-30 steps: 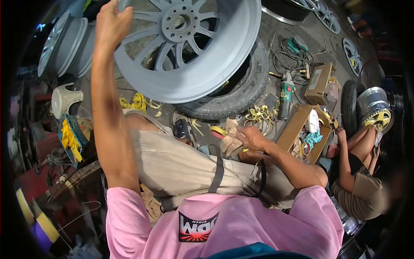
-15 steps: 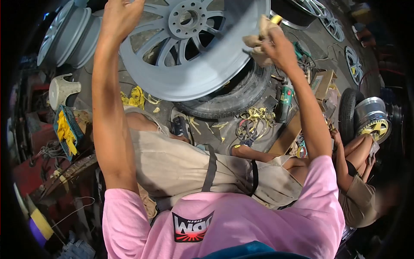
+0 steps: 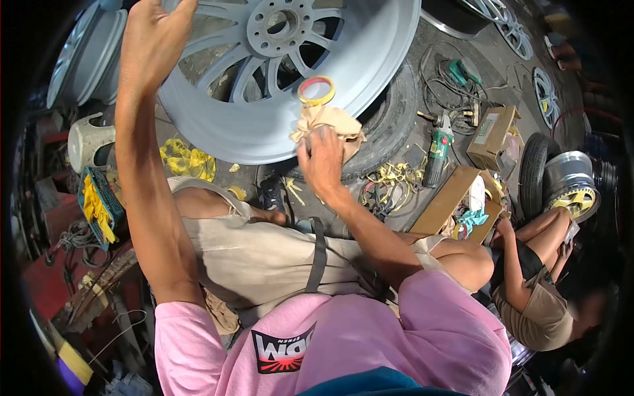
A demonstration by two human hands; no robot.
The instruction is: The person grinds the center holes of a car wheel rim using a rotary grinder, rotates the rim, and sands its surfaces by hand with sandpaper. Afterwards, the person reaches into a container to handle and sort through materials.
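A large grey multi-spoke wheel rim (image 3: 247,135) leans tilted over a black tyre (image 3: 386,125) in front of me. At the rim's left edge is my left hand (image 3: 153,43), closed on it, with the fingertips partly cut off by the top of the view. My right hand (image 3: 322,158) is closed on a crumpled beige cloth (image 3: 333,119), over the rim's lower right part. Just beyond the cloth is a roll of yellow tape (image 3: 316,101); whether the hand also holds it, I cannot tell.
A green angle grinder (image 3: 438,148), tape scraps (image 3: 396,178) and cardboard boxes (image 3: 446,204) lie to the right. Another person (image 3: 538,297) sits at far right near a chrome wheel (image 3: 568,178). At left are a white stool (image 3: 86,142) and a green basket (image 3: 109,221).
My right hand has moved left and toward me with the cloth, from the rim's right edge to its lower part. The tape roll now shows fully. My left hand and the rim have shifted left.
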